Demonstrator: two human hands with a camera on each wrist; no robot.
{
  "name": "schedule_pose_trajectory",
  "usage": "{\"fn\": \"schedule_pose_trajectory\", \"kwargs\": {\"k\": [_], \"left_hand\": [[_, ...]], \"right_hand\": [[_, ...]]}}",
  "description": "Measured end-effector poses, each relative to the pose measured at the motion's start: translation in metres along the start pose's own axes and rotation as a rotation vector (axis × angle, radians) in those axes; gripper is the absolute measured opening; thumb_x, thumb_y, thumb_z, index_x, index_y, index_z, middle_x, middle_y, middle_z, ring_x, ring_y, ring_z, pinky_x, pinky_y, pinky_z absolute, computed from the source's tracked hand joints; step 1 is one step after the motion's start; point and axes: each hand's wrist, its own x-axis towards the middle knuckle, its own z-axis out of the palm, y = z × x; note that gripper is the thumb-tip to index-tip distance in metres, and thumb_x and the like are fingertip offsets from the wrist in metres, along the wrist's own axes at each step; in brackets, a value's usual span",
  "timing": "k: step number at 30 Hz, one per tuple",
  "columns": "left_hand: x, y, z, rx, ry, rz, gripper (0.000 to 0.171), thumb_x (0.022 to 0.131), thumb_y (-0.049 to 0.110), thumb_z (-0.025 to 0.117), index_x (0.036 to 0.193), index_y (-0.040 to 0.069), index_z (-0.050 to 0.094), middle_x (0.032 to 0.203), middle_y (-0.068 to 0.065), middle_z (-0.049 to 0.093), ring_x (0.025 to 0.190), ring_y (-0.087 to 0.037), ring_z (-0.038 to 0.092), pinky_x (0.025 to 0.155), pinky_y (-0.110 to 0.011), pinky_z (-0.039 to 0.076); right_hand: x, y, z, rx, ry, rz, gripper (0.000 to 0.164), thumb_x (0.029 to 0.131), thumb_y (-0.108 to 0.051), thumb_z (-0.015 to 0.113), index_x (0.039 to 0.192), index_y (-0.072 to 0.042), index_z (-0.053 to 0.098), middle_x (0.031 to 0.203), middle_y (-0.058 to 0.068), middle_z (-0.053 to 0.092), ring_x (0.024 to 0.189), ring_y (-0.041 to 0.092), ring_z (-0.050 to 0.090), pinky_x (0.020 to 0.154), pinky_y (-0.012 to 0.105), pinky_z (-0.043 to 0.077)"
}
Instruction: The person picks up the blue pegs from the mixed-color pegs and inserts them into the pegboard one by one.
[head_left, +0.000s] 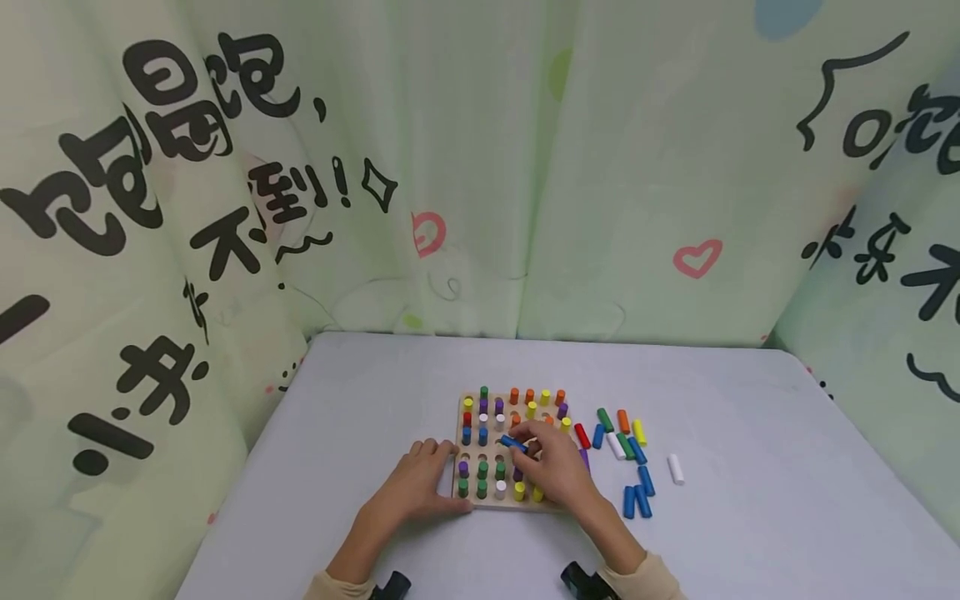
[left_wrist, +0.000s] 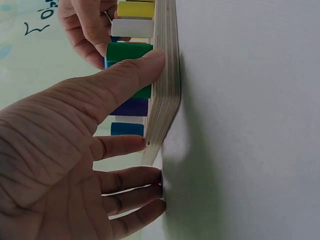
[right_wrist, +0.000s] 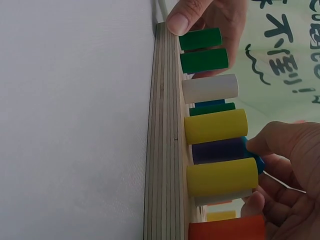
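Observation:
A square plywood pegboard [head_left: 491,506] lies on the white table, with coloured wooden pegs standing in many of its holes. My left hand [head_left: 422,482] rests at its left side; the thumb touches the front left corner and the index finger reaches the side edge, fingers fairly straight. Over the middle of the board, my right hand [head_left: 553,462] pinches a blue peg [head_left: 512,443] between thumb and fingers. That peg is tilted, above a row with bare holes. In the right wrist view, standing pegs partly cover the blue peg [right_wrist: 260,165]. The right hand hides some holes on the board's right.
Right of the board lie loose pegs: several blue ones [head_left: 628,502], a red peg [head_left: 582,435], green, orange, yellow and white. One white peg [head_left: 676,469] lies apart farther right. A printed curtain [head_left: 480,167] hangs behind the table.

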Motion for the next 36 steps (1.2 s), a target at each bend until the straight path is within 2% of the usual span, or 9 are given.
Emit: {"fn": "schedule_pose_trajectory", "kwargs": {"k": [16, 27, 36], "left_hand": [[0.008, 0.007, -0.004, 0.043, -0.064, -0.038, 0.088, 0.073, 0.050, 0.091, 0.139, 0.007, 0.052, 0.126, -0.018, 0.058, 0.107, -0.030, 0.055, 0.098, -0.051, 0.050], [0.007, 0.005, -0.005, 0.048, -0.044, -0.028, 0.087, 0.072, 0.051, 0.090, 0.138, 0.008, 0.053, 0.122, -0.016, 0.058, 0.105, -0.029, 0.053, 0.096, -0.051, 0.050], [0.006, 0.002, -0.004, 0.039, -0.035, -0.013, 0.083, 0.072, 0.051, 0.090, 0.135, 0.009, 0.055, 0.119, -0.015, 0.057, 0.104, -0.028, 0.051, 0.095, -0.052, 0.050]], "right_hand": [[0.006, 0.002, 0.006, 0.011, -0.004, 0.011, 0.018, 0.092, -0.006, 0.074, 0.110, -0.009, 0.072, 0.104, 0.003, 0.071, 0.083, 0.014, 0.061, 0.068, 0.020, 0.052], [0.009, -0.002, 0.009, 0.004, 0.001, 0.017, 0.015, 0.091, -0.007, 0.075, 0.106, -0.010, 0.071, 0.102, 0.003, 0.071, 0.083, 0.014, 0.062, 0.070, 0.022, 0.055], [0.015, -0.002, 0.009, -0.066, -0.033, 0.046, 0.017, 0.092, -0.009, 0.075, 0.108, -0.009, 0.071, 0.101, 0.003, 0.070, 0.081, 0.015, 0.058, 0.072, 0.026, 0.055]]}}
